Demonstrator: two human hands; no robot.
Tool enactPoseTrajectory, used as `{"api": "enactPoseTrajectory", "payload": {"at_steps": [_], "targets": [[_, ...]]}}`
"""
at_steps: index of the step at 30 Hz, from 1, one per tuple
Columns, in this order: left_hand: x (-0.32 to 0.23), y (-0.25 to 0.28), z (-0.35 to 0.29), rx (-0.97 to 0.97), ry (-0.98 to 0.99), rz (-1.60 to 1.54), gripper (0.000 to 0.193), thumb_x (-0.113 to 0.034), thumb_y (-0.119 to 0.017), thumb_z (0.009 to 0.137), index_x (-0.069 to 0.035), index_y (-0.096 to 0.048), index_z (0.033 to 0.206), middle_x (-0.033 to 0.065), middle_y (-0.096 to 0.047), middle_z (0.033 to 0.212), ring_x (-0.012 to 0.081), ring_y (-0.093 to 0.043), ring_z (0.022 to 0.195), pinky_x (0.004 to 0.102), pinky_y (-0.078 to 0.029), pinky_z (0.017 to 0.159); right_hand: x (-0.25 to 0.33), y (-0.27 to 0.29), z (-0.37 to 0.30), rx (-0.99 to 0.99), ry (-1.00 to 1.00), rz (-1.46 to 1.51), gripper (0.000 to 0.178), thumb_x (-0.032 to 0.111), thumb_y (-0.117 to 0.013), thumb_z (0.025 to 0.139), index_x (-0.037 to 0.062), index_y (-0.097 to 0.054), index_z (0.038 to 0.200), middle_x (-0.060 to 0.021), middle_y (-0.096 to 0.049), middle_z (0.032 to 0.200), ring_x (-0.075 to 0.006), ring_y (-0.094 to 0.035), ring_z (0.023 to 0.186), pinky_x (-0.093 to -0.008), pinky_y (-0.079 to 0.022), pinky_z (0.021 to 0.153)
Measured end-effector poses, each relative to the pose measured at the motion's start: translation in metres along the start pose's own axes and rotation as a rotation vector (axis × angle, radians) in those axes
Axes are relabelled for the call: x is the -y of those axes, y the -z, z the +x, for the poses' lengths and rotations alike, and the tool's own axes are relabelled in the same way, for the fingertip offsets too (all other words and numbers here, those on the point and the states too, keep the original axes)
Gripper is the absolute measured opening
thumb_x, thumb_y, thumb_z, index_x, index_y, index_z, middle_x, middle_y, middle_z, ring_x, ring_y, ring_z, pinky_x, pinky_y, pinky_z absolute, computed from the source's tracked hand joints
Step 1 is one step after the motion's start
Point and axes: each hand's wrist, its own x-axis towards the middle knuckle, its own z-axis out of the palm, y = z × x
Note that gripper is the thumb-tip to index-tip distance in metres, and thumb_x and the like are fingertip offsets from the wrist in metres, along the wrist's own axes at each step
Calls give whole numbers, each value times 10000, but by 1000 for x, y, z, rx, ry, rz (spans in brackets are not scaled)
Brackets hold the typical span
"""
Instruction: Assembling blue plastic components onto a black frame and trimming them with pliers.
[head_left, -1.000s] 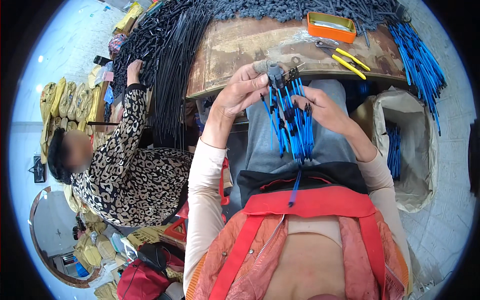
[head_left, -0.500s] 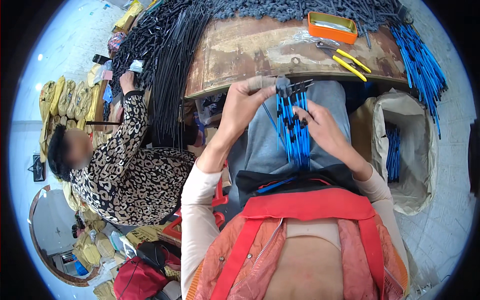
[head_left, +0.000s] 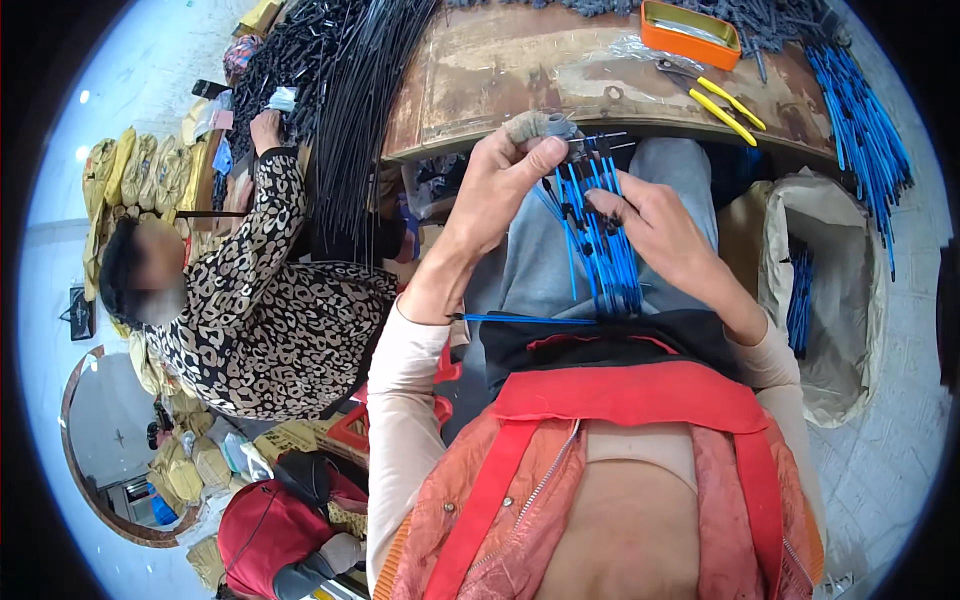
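A bundle of thin blue rods [head_left: 612, 275] with black fittings and dark wire-like ends stands over my lap. My right hand [head_left: 660, 222] is closed around its right side, thumb across the black fittings. At the bundle's upper left, my left hand [head_left: 505, 175] has thumb and fingers pinched together, with a beige wrap on a finger. A small grey piece [head_left: 562, 127] shows at those fingertips; whether it is held or is a finger cover is unclear. One blue rod with a black tip [head_left: 525, 319] lies crosswise at my waist, below the left hand.
On the wooden table [head_left: 480, 90] are yellow-handled pliers [head_left: 725, 110], an orange tin [head_left: 690, 35], grey parts and long black rods [head_left: 355, 130]. More blue rods [head_left: 860, 140] hang off its right edge. A lined bin [head_left: 835, 340] stands right; a co-worker [head_left: 270, 290] sits left.
The view has shifted, moving the table up and right. My left thumb now presses over the fingertips beside the bundle. A single blue rod now sticks out leftward at my waist. My right hand keeps its grip.
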Motion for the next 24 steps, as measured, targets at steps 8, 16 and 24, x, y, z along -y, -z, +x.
{"api": "enactPoseTrajectory", "payload": {"at_steps": [8,16,24], "targets": [[4,19,13,222,97,-22,329,-304,-621,960,-30,-629,1143,3,-668,1017,76,-581,913,256,-459,819,-10,3,7,183,35,181,390,370,-546,986,-8,-637,951,-45,-622,761,-97,-527,700,-283,-432,650],[-19,-9,-9,119,120,150,410,-258,-548,1002,5,-533,1316,52,-626,1182,114,-575,1073,280,-430,988,-12,-15,3,98,-37,234,430,410,-567,959,-16,-603,906,-122,-468,648,-204,-410,598,-367,-381,582],[-1,-28,-16,-187,-7,435,281,-214,-608,970,18,-617,1129,28,-653,954,78,-550,879,250,-456,806,-14,-24,-6,40,-93,219,269,256,-598,961,-12,-613,974,-46,-582,715,-89,-521,674,-267,-427,615]]}}
